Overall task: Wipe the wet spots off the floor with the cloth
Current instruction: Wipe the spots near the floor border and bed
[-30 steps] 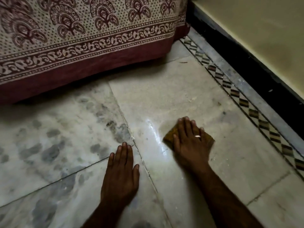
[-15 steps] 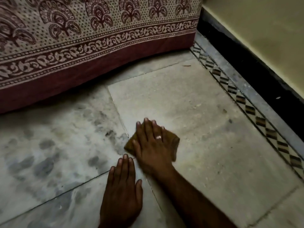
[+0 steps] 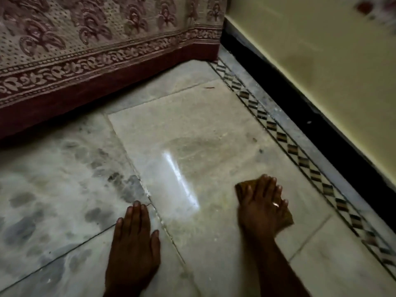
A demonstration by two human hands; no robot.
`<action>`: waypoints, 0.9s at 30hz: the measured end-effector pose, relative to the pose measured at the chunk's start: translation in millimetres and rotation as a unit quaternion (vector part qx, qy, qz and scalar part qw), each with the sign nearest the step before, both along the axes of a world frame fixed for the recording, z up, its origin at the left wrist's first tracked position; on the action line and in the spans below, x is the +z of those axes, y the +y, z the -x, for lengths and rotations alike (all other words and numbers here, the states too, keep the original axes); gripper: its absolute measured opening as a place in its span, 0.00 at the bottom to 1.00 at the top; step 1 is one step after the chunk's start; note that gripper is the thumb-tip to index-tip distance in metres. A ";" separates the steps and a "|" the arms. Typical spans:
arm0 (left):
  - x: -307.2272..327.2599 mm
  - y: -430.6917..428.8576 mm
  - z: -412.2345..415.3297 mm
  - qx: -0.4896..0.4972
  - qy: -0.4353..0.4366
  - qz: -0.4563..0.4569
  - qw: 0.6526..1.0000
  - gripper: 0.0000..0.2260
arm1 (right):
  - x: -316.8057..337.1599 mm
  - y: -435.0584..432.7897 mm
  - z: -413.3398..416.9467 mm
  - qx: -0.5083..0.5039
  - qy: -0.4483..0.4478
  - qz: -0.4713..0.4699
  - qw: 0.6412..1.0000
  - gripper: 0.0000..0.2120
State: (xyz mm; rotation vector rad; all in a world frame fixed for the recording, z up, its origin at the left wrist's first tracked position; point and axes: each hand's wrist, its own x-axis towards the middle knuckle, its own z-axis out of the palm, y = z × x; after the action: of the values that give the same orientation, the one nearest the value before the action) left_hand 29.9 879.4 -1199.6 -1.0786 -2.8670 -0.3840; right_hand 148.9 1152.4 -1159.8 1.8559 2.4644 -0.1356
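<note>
The right hand (image 3: 262,207) lies flat, fingers straight, pressing the brown cloth (image 3: 242,189) onto the floor (image 3: 214,129) beside a shiny patch. The left hand (image 3: 134,234) is spread flat nearby, seemingly propping the person.

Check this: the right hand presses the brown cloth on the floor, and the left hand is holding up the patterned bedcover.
One thing is wrong. The left hand is not holding up the patterned bedcover; it rests flat on the floor, fingers straight, as the head view shows. The right hand does press the brown cloth on the floor.
</note>
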 end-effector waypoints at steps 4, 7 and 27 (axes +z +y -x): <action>-7.9 -1.6 1.4 -0.002 0.023 -0.017 1.000 0.29 | 1.4 -18.3 -70.0 -0.085 -0.019 0.014 0.996 0.30; -8.6 -1.9 1.7 -0.004 0.002 -0.008 1.000 0.30 | 1.8 -36.0 -115.0 -0.140 -0.034 0.008 0.990 0.31; 61.9 -15.3 -75.8 -0.060 -0.166 0.109 0.978 0.29 | 3.6 -257.7 -234.8 -0.198 0.007 0.047 0.979 0.45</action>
State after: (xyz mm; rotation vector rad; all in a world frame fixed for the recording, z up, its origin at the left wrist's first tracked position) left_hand 105.7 864.1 -1137.7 -1.3457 -3.2073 -0.2828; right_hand 383.7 894.7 -1156.2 2.2795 2.0226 -0.2759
